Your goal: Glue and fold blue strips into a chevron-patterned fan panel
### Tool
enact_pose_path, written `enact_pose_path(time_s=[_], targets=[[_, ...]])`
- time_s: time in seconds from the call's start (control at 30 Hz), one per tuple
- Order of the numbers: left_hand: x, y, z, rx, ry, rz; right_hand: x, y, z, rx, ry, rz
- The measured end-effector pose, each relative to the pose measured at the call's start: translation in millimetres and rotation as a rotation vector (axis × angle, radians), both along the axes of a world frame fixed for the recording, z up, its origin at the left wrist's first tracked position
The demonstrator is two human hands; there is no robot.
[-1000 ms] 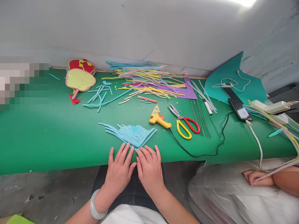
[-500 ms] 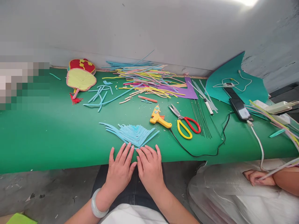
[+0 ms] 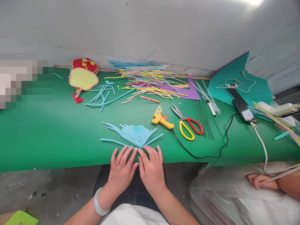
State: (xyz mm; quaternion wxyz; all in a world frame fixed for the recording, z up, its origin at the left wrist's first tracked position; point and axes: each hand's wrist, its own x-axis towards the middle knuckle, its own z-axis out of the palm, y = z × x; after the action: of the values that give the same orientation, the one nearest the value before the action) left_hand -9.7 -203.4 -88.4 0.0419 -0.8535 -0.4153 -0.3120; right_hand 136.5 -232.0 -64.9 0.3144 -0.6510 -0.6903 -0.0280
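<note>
A fan of light blue strips (image 3: pixel 134 133), laid in a V pattern, lies on the green table (image 3: pixel 51 137) near its front edge. My left hand (image 3: pixel 122 172) and my right hand (image 3: pixel 151 170) lie flat side by side at that edge, fingers stretched out. Their fingertips press on the lowest blue strip at the point of the V. Neither hand grips anything. A pale bangle (image 3: pixel 99 203) sits on my left wrist.
A yellow glue gun (image 3: pixel 161 118) with a black cord and red-and-yellow scissors (image 3: pixel 187 125) lie right of the fan. Several coloured strips (image 3: pixel 147 81) are piled at the back, two small fans (image 3: pixel 83 76) at back left, a phone (image 3: pixel 243 109) at right. Another person's hand (image 3: pixel 260 181) shows at lower right.
A long blue strip now lies along the bottom of the fan, stretching left and right from my fingertips. My hands stay at the table's edge.
</note>
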Motion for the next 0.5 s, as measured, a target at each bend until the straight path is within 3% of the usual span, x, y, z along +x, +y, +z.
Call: enact_pose_path(time_s=[0.5], targets=[[1.4,-1.7,7.3,-0.078,0.028,-0.004,2.3,1.5,1.0,-0.007,0.004,0.028]])
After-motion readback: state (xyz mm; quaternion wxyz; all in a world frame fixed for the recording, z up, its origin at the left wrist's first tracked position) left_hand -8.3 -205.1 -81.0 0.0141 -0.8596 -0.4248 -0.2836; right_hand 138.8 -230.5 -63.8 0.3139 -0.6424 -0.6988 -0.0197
